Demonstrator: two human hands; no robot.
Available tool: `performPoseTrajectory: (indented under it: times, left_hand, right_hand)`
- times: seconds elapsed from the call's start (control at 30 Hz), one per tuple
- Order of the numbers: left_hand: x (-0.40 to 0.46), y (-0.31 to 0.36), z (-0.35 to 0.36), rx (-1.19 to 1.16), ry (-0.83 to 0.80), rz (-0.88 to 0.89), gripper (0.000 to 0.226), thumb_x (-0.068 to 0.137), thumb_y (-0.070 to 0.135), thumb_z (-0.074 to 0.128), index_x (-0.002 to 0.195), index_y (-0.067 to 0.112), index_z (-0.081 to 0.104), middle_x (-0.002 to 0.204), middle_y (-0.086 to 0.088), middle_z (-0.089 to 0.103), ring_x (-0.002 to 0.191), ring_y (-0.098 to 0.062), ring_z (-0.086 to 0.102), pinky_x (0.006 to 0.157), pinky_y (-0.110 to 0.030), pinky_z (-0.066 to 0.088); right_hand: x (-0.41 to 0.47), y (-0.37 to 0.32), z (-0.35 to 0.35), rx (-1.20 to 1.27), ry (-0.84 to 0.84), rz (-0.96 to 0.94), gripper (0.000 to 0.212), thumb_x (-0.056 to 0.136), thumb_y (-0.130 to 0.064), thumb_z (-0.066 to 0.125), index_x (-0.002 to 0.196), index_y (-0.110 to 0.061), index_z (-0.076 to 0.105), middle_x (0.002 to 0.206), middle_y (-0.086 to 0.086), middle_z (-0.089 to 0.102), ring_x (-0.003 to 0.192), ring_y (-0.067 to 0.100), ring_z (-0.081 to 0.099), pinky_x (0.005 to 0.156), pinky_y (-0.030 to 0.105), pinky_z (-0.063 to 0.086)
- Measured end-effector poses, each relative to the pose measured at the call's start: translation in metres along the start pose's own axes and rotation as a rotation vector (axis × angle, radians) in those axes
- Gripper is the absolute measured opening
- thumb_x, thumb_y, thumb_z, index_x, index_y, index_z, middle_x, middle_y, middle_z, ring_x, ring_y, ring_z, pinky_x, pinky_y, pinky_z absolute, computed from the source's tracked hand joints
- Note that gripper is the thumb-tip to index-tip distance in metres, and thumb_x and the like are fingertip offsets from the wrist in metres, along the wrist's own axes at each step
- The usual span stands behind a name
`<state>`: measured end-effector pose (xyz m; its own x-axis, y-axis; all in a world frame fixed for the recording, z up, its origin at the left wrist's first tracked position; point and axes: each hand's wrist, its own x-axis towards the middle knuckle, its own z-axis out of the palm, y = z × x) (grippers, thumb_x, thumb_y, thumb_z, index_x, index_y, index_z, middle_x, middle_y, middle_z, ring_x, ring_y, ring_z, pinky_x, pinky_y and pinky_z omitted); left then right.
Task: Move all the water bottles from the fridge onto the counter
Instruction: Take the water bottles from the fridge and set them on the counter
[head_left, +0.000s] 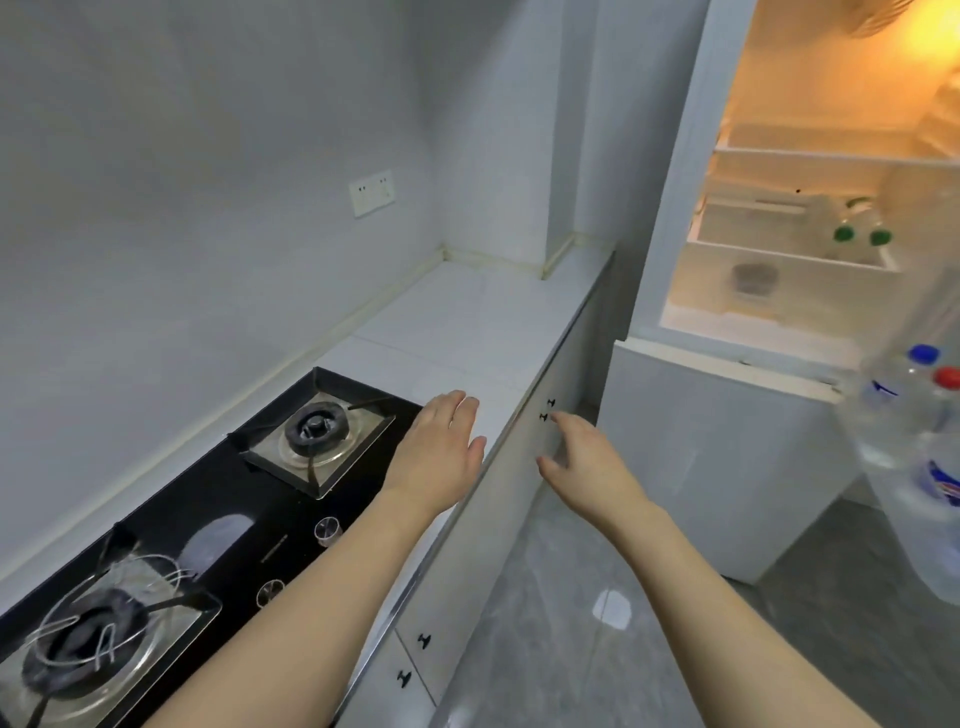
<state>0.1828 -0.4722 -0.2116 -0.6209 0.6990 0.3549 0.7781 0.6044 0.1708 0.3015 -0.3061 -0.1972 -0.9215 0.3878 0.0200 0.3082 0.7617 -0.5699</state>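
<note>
Both hands reach forward with nothing in them; the left hand (441, 452) hovers over the white table (467, 322), fingers straight and close together, just right of the black gas stove (218, 499); the right hand (582, 462) is beside the table's front edge, near the small black cabinet knobs (546, 409), its fingers relaxed and slightly spread; the fridge (779, 208) stands open and lit at the right; two bottles with green caps (857, 234) lie on a lower shelf inside it; more bottles (914, 415), one with a blue cap and one with a red cap, stand in the door rack at the far right edge, blurred; a wall socket (372, 192) sits above the table.
</note>
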Motion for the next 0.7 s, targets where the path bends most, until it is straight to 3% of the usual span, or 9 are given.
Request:
performPoseTrajectory:
  times: [0.3, 0.5, 0.7]
  left_hand:
    - [0.116, 0.029, 0.058, -0.109, -0.009, 0.106, 0.041, 0.091, 0.02, 0.056, 0.126, -0.001, 0.054, 0.131, -0.019, 0.053, 0.12, -0.036, 0.05, 0.099, -0.043, 0.045]
    - [0.213, 0.042, 0.1, -0.138, -0.08, 0.169, 0.048, 0.096, 0.026, 0.049, 0.138, 0.003, 0.044, 0.145, -0.015, 0.042, 0.134, -0.031, 0.037, 0.113, -0.04, 0.033]
    - [0.311, 0.06, 0.117, -0.174, -0.088, 0.239, 0.05, 0.099, 0.029, 0.046, 0.143, 0.007, 0.038, 0.151, -0.011, 0.035, 0.14, -0.027, 0.03, 0.116, -0.037, 0.028]
  right_hand:
    - [0.071, 0.074, -0.037, -0.004, 0.067, 0.14, 0.061, 0.097, -0.027, 0.052, 0.151, -0.01, 0.027, 0.155, 0.007, 0.031, 0.143, 0.02, 0.028, 0.113, 0.026, 0.022]
    - [0.135, 0.116, -0.074, -0.031, 0.112, 0.227, 0.061, 0.097, -0.027, 0.052, 0.15, -0.01, 0.028, 0.155, 0.007, 0.033, 0.142, 0.021, 0.03, 0.112, 0.025, 0.021]
    - [0.203, 0.148, -0.115, -0.038, 0.219, 0.286, 0.061, 0.096, -0.028, 0.052, 0.15, -0.011, 0.029, 0.155, 0.005, 0.032, 0.143, 0.019, 0.029, 0.115, 0.029, 0.021]
